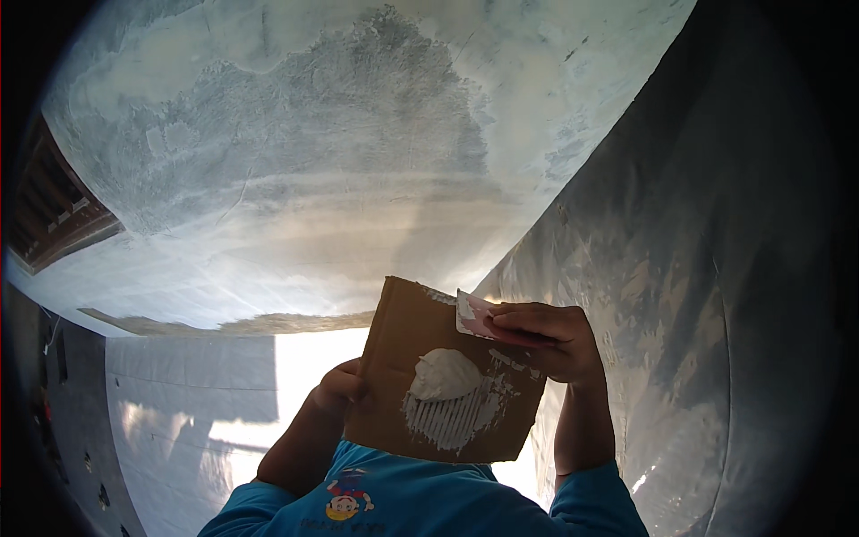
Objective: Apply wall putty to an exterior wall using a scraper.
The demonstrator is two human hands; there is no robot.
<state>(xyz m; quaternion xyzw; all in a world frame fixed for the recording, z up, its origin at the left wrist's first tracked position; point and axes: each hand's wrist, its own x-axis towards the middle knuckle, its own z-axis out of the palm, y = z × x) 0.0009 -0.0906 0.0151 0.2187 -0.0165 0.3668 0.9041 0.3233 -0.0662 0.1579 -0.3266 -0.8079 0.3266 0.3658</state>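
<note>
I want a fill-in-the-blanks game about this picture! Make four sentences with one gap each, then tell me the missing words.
1. The scraper is in the person's ____ hand.
2. The brown sheet in the left hand is made of ____.
3. The lump of paste on it is coloured ____.
4. The person's shirt is mostly ____.

Missing words: right; cardboard; white; blue.

Brown cardboard [407, 336], white paste [446, 374]
</note>
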